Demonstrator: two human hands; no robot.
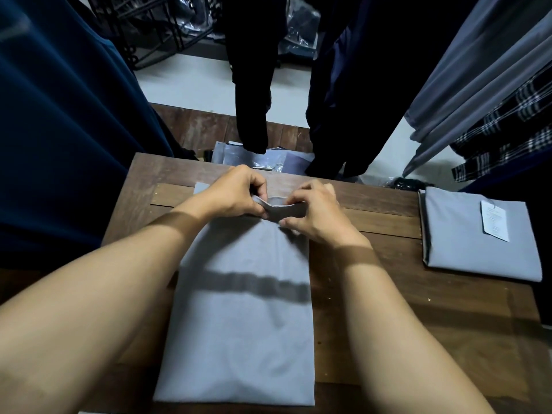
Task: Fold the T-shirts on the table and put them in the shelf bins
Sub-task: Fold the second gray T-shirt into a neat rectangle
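Left hand and right hand both pinch the collar of a grey shirt, with fingers curled on the cloth and the two hands close together. This shirt lies in the middle of the worktop as a long narrow strip, from the near edge toward the far edge. Its sides look already folded in, so I judge it is about half folded; the crosswise folds are not yet done.

At the right edge lies a second shirt, folded flat, with a paper tag on top. It seems finished but is not yet in a bin. No bin shows clearly; a black wire rack stands far behind, and I cannot tell if it is the shelf.

Hanging clothes crowd the worktop: dark blue cloth at the left, black garments beyond the far edge, grey cloth and checked cloth at the right. Plastic packets lie below the far edge. These clothes may hinder carrying a shirt away.
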